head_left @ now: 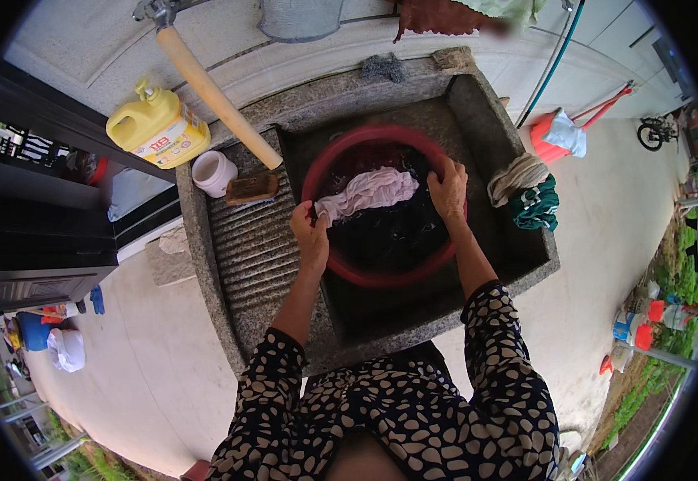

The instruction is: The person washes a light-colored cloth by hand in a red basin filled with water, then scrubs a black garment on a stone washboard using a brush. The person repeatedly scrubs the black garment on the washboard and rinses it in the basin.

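Observation:
A round red plastic basin (pixel 369 275) stands in the deep part of a stone wash sink (pixel 489 120). Inside it, a crumpled pale pink cloth (pixel 373 192) lies over dark, wet contents that I cannot make out clearly. My left hand (pixel 310 235) is closed at the basin's left rim, its fingertips against the cloth's end. On the opposite side, my right hand (pixel 450 192) grips the right rim, fingers curled over it.
Left of the basin is a ridged stone washboard (pixel 257 248) with a scrubbing brush (pixel 253 189) and a white tub (pixel 213 174). A yellow pump jug (pixel 159 128) and a wooden pole (pixel 217 96) are behind. A green cloth (pixel 536 204) and a beige cloth (pixel 517 178) hang over the right edge.

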`<state>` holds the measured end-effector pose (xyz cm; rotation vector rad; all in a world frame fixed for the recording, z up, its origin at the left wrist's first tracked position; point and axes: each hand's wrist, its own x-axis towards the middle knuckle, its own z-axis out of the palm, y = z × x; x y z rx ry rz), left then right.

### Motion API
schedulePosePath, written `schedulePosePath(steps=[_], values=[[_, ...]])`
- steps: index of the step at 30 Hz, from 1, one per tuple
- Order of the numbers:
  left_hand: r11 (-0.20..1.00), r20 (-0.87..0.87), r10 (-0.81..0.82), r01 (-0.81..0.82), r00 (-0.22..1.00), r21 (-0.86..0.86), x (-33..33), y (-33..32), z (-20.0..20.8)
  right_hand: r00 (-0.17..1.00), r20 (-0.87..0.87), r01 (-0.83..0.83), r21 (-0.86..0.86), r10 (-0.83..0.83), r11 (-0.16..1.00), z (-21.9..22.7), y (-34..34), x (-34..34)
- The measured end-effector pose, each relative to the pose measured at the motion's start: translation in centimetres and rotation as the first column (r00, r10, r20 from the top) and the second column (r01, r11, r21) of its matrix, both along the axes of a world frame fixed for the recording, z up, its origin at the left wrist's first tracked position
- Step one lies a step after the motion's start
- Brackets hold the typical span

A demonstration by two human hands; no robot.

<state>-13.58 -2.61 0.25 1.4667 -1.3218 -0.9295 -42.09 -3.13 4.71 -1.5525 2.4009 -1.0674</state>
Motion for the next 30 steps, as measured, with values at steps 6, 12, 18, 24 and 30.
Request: schedulePosePath(steps=[6, 12, 18, 24, 30], values=[[0.934, 0.559, -0.347, 0.333, 0.753, 0.133, -5.1, 0.5, -4.9, 0.837, -0.105, -0.511, 0.199, 0.537, 0.836, -6.5, -1.1, 5.6], [0.834, 0.643, -0.551, 0.316, 0.531, 0.453, -6.7, -0.1, -6.0, 0.747, 0.042, -0.663, 0.101, 0.663, 0.741, -17.9, -1.9, 1.9], [0.846, 0.667, -0.528, 0.256, 0.526, 0.467, -5.7, -1.9, -4.6, 0.646, 0.664, -0.702, 0.324, 0.376, 0.634, -12.0, -4.3, 0.4], [0.931, 0.495, -0.351, 0.237, 0.795, 0.279, -3.6, -2.5, -2.4, 0.538, 0.744, -0.571, -0.024, 0.396, 0.821, 4.6, -4.8, -2.6], [0.94, -0.328, -0.201, 0.277, 0.923, 0.201, 0.6, -2.5, 0.8, 0.468, 0.759, -0.502, -0.193, 0.452, 0.843, 14.6, -3.4, -3.2]])
